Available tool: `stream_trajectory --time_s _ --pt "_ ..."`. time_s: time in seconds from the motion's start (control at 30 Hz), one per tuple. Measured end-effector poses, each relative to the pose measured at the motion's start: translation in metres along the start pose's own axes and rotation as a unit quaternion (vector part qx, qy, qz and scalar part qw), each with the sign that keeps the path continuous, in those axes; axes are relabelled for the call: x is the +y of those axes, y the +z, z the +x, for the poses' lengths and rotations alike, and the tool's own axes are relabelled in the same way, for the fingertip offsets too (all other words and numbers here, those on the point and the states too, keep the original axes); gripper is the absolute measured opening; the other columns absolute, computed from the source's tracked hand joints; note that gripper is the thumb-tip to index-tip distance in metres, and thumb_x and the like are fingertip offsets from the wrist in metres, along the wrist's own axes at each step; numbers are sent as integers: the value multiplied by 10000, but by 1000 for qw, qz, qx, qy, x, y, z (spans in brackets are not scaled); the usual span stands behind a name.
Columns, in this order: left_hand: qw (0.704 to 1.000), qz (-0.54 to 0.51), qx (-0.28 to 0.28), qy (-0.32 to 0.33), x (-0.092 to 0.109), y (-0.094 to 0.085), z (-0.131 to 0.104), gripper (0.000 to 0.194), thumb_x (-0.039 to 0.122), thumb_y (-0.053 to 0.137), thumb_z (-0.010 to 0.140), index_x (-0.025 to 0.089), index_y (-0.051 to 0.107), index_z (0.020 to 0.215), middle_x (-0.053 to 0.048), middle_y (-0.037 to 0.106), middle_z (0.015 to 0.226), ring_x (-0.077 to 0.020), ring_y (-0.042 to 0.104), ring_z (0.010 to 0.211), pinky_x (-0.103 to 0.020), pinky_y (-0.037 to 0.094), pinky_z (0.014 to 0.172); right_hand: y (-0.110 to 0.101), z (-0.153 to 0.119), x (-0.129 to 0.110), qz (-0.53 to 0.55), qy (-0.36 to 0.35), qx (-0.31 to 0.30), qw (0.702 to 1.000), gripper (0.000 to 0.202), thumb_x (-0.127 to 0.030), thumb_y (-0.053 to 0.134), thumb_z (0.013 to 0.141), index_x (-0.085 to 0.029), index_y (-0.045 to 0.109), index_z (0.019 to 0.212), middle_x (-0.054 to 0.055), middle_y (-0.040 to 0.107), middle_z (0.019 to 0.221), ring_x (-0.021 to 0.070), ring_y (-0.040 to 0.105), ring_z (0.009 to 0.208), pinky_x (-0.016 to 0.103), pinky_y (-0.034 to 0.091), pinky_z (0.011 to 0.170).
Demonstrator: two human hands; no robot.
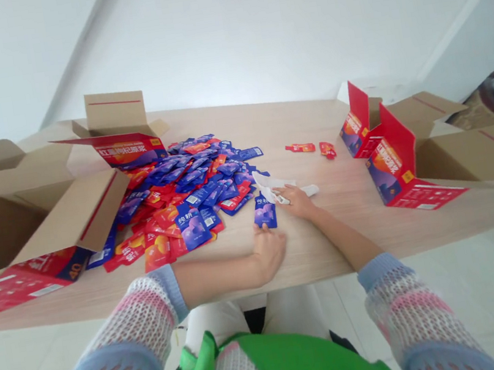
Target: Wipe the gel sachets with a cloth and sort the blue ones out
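Observation:
My left hand (270, 249) is closed at the lower edge of a blue packet (264, 211) that lies flat on the table, its fingers pressed on that edge. Just right of it, my right hand (294, 201) is closed on a crumpled white tissue (275, 184), which reaches over the packet's upper end. To the left spreads a large pile of blue and red packets (187, 188). Two red packets, one long (300, 148) and one small (328, 149), lie apart beyond my right hand.
Open cardboard boxes (57, 219) stand on the left, with another (118, 114) behind the pile. More open red boxes (392, 163) are at the right. The light wood table (242, 278) ends close to my body; a white wall rises behind.

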State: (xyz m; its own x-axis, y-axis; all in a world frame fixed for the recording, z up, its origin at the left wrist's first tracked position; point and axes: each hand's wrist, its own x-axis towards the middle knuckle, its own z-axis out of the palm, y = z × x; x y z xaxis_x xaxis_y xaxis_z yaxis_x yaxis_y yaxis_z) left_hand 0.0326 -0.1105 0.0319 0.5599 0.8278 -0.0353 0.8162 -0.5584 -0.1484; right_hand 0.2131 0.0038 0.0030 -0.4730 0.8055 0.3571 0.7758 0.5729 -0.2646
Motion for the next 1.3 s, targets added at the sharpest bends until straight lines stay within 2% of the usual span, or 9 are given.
stream_trajectory --time_s 0.1,0.23,0.43,0.53,0.73,0.9,1.03,1.17,1.3 --pt "999 28 12 -15 3 9 -3 410 243 414 963 -43 681 1085 -385 607 1095 -397 678 926 -362 500 557 1 7 -5 -20 -1 -8 1000 403 -297 572 855 -216 629 1246 92 596 1309 242 459 1314 481 310 1118" --pt "998 36 38 -30 3 8 -6 536 329 392 975 -118 573 1209 -440 572 1086 -375 692 852 -328 479 510 1 1 -25 20 -49 -27 998 478 -228 603 792 -232 617 1270 60 596 1313 264 340 1391 483 307 1118" --pt "998 48 47 -8 2 2 -7 381 232 407 965 1 696 1056 -315 677 962 -340 696 822 -330 480 550 0 -7 -50 152 -125 -49 979 288 -312 555 878 -240 703 1114 65 606 1300 219 557 1218 412 394 1071" --pt "995 68 66 -20 3 5 -5 363 195 402 958 -2 706 973 -322 670 979 -336 694 822 -346 481 577 0 2 -46 166 -133 -46 976 265 -322 553 883 -227 719 1066 64 640 1252 214 586 1181 391 424 1049" --pt "995 73 62 -15 3 4 -3 279 90 443 909 -19 700 914 -283 687 890 -302 684 810 -373 493 641 9 11 -23 72 -82 -13 994 409 -317 569 869 -196 626 1255 74 646 1240 225 511 1269 375 433 1043" --pt "995 84 39 -30 5 -7 -9 428 24 403 892 -11 531 1299 -325 664 1005 -257 688 715 -289 465 547 9 12 -13 36 -47 -14 998 482 -357 575 873 -194 570 1326 75 619 1279 240 439 1330 402 386 1086" --pt "997 48 16 -54 7 -11 -8 547 234 410 963 1 328 1451 -419 580 1103 -305 698 704 -301 471 484 -3 7 -10 95 -3 -31 995 455 -405 497 924 -220 558 1335 67 566 1348 232 497 1282 394 411 1063" --pt "999 18 -16 -39 6 -10 -4 502 326 450 954 -31 542 1294 -423 525 1196 -424 657 959 -343 503 493 -15 -10 -19 183 2 -39 982 455 -427 471 940 -223 551 1338 64 573 1342 220 547 1230 387 432 1044" --pt "999 16 -28 3 0 -11 1 411 306 467 948 6 678 1134 -334 600 1177 -404 645 1014 -435 537 667 -20 -19 -42 178 -78 -76 978 387 -425 486 938 -245 634 1246 61 534 1382 230 491 1288 403 402 1070"
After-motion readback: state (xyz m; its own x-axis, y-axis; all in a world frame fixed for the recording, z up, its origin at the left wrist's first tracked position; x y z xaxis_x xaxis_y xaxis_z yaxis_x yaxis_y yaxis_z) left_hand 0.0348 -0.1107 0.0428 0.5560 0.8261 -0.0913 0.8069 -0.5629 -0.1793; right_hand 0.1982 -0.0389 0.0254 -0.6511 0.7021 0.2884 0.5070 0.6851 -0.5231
